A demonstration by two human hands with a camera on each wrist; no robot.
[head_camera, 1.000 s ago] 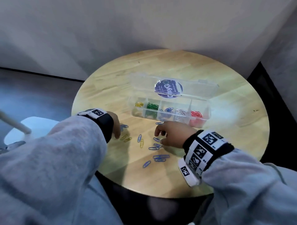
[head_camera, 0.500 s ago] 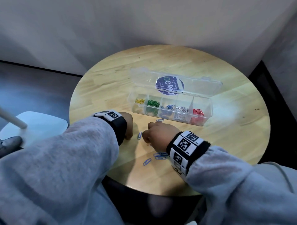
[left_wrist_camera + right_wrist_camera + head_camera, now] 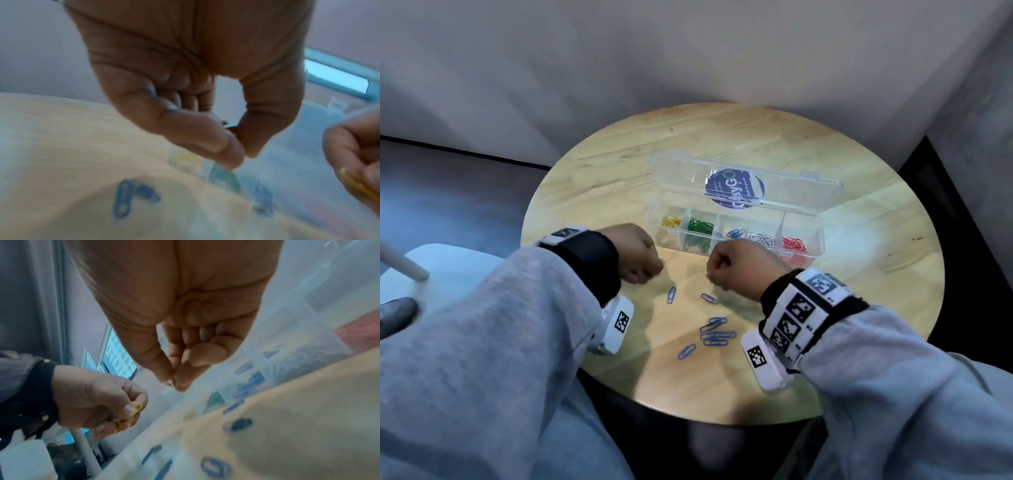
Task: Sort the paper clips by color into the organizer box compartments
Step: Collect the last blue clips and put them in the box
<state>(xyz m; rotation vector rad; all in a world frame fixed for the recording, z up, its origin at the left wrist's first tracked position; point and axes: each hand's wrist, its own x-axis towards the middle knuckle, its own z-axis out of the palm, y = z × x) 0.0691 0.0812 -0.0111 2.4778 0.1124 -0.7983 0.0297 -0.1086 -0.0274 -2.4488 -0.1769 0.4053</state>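
The clear organizer box [image 3: 819, 236] lies open on the round wooden table [image 3: 842, 342]. Its compartments hold, from left to right, yellow clips [image 3: 671, 222], green clips [image 3: 700, 228], blue clips [image 3: 734, 234], silver clips [image 3: 762, 238] and red clips [image 3: 794, 245]. Several loose blue clips [image 3: 715, 330] lie on the table below my hands. My left hand [image 3: 654, 270] hovers in front of the box's left end; it pinches yellow clips [image 3: 133, 411]. My right hand [image 3: 710, 270] hovers before the middle compartments and pinches a yellow clip [image 3: 357, 185] between thumb and finger.
The box's lid [image 3: 791, 181], with a round purple sticker [image 3: 734, 188], lies open behind the compartments. A white stool [image 3: 448, 270] and a white rod [image 3: 404, 267] stand left of the table. A grey wall rises close behind, and a dark gap runs along the right.
Both hands have closed and lifted off the table towards the box. The yellow clips that lay beside the left hand are gone from the tabletop.
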